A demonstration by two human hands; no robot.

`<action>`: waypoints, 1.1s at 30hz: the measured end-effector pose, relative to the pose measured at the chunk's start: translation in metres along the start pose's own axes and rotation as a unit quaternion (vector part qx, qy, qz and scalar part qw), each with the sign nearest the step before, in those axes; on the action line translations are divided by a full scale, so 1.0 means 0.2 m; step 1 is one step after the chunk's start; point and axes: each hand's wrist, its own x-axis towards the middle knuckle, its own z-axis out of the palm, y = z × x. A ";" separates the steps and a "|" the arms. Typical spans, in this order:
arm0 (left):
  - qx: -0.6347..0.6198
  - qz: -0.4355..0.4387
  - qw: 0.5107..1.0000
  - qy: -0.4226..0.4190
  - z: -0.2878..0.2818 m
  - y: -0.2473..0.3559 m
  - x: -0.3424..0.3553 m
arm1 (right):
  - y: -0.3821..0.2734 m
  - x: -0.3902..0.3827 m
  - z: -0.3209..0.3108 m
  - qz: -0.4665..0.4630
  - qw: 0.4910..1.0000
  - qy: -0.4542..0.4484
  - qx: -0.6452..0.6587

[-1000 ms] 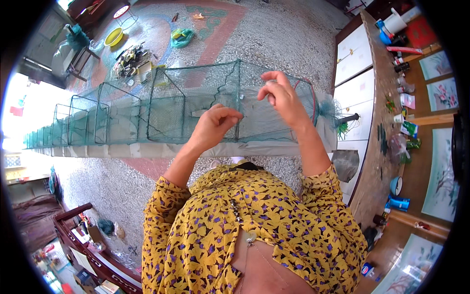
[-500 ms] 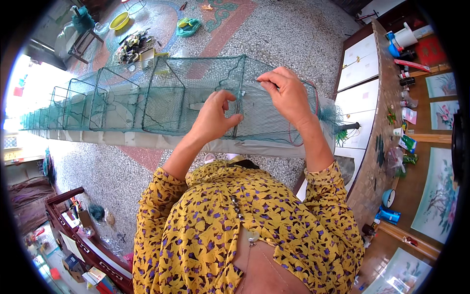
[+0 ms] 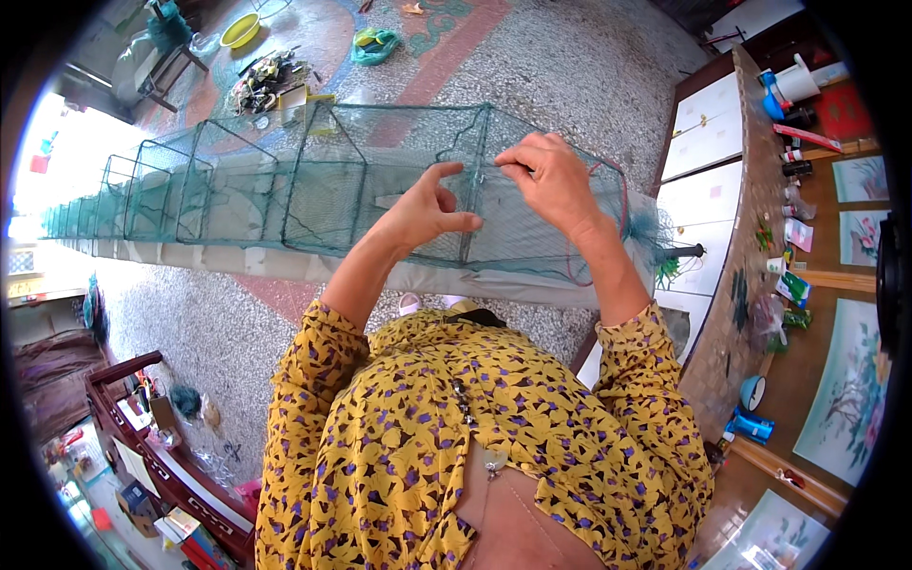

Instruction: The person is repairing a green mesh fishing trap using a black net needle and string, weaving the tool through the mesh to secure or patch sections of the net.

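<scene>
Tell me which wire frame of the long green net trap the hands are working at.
The rectangular frame nearest the trap's right end: left hand and right hand flank it; the other frames stretch leftward, untouched.

One long green net cage (image 3: 313, 190), two hands, one yellow bowl (image 3: 239, 31), three flower paintings
</scene>
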 end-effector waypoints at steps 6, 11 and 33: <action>-0.047 -0.005 0.999 -0.001 0.02 0.00 0.01 | -0.10 0.07 0.17 0.022 0.990 0.074 0.122; -0.064 -0.011 0.998 -0.005 0.01 -0.04 0.02 | -0.14 0.11 0.24 -0.034 0.999 0.026 0.002; 0.114 0.213 0.962 0.131 0.11 -0.01 -0.10 | -0.63 -0.17 -0.73 -0.171 0.777 0.285 0.535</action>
